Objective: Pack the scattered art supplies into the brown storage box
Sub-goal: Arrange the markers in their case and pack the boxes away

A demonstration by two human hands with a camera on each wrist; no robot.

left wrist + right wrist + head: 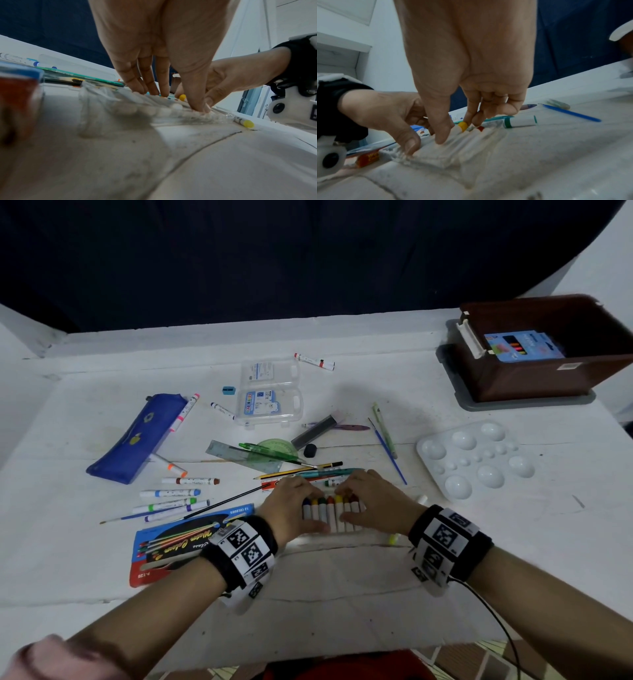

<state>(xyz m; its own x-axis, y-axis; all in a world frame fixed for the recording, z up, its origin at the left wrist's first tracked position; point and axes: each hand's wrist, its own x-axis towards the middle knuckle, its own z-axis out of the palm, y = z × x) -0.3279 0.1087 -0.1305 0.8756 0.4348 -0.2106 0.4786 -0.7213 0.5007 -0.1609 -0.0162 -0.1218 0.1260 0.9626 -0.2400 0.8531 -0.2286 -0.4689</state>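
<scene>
Both the left hand (291,501) and the right hand (375,498) pinch the clear tray of markers (330,513), which is flimsy, so if it bends during lifting the markers may roll out.

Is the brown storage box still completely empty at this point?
No. In the head view the brown storage box already holds a blue pack of colours lying inside near its left end.

The storage box (534,378) stands far right, behind the palette (476,460); the pencil case (133,443) lies left.

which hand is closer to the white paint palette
Right. The right hand is on the marker tray, on the side facing the white paint palette; the left hand is farther off.
</scene>
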